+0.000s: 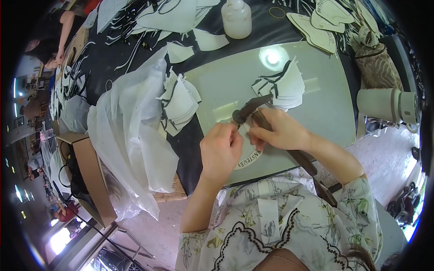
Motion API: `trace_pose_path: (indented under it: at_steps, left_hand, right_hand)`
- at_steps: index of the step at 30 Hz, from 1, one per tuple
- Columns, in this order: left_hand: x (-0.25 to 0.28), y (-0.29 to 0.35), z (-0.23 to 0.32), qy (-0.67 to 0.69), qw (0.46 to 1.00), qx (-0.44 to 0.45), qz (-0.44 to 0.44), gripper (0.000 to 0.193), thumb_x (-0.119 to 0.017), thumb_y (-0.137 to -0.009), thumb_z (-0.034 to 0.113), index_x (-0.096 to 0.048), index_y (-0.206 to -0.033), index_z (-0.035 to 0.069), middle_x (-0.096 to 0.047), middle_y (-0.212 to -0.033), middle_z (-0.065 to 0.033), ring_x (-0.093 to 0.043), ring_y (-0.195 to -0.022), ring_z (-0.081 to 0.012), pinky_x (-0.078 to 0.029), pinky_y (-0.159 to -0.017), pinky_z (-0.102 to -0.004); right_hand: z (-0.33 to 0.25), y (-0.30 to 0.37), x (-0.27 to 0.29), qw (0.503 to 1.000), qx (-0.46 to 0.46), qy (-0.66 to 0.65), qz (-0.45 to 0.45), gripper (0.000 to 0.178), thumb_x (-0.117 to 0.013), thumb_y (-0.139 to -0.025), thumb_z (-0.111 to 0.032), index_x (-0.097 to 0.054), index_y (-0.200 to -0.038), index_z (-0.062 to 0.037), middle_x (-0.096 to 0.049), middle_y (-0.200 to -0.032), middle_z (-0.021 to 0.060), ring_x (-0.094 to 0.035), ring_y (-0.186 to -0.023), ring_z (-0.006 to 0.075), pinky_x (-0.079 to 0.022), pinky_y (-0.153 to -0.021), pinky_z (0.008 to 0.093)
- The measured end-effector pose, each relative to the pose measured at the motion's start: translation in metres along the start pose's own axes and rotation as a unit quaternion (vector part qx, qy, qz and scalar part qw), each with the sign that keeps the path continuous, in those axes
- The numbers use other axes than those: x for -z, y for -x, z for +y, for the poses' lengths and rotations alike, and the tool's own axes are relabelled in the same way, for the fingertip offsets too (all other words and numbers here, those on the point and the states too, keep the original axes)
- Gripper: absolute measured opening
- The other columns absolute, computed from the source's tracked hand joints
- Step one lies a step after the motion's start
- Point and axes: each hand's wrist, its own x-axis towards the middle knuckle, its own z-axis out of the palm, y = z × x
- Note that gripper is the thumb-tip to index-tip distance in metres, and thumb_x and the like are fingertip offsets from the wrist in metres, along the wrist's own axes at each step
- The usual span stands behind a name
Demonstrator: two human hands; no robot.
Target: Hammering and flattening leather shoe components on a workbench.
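My right hand [282, 130] is closed round a hammer [253, 106], its dark head up by the fingers and its handle slanting back under the wrist. Beneath both hands a curved cream-white cut piece [250, 159] with dark lettering lies on the pale glassy board [325, 108]. My left hand [221, 147] has its fingers curled in and pinches the piece's left edge; the fingertips are mostly hidden. Just beyond the hammer sits a stack of white cut pieces with black edging [289, 90]. A similar stack [180, 104] rests left of the board.
Crumpled clear plastic bags [135, 122] and an open cardboard box [92, 180] are at the left. A white bottle [236, 19] stands at the back, near loose white pieces [210, 39]. Cream templates [316, 31] lie far right, above a pale tumbler [384, 106]. Another person [58, 36] works at far left.
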Motion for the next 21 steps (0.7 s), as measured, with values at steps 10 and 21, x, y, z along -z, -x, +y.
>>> trace_pose_path:
  at_steps: [10,21]
  left_hand:
    - [-0.001,0.000,-0.002,0.020,1.000,-0.019,-0.006,0.013,-0.061,-0.077,-0.001,-0.063,-0.089,0.003,-0.058,-0.078,-0.0118,-0.059,-0.070,-0.0308,-0.047,-0.060,-0.0411]
    - [0.016,0.034,-0.017,-0.031,0.975,-0.207,0.079,0.018,-0.063,-0.078,-0.004,-0.066,-0.095,0.000,-0.065,-0.096,-0.0112,-0.064,-0.084,-0.0278,-0.053,-0.071,-0.0350]
  right_hand:
    - [-0.003,0.003,0.002,1.000,-0.001,-0.012,0.001,0.022,-0.054,-0.096,-0.018,-0.056,-0.089,0.0027,-0.069,-0.074,0.0077,-0.070,-0.062,0.0159,-0.054,-0.059,0.0303]
    - [-0.020,0.013,0.019,0.900,0.176,0.383,0.112,0.027,-0.054,-0.098,-0.027,-0.058,-0.091,-0.0016,-0.065,-0.068,0.0147,-0.065,-0.055,0.0299,-0.050,-0.052,0.0388]
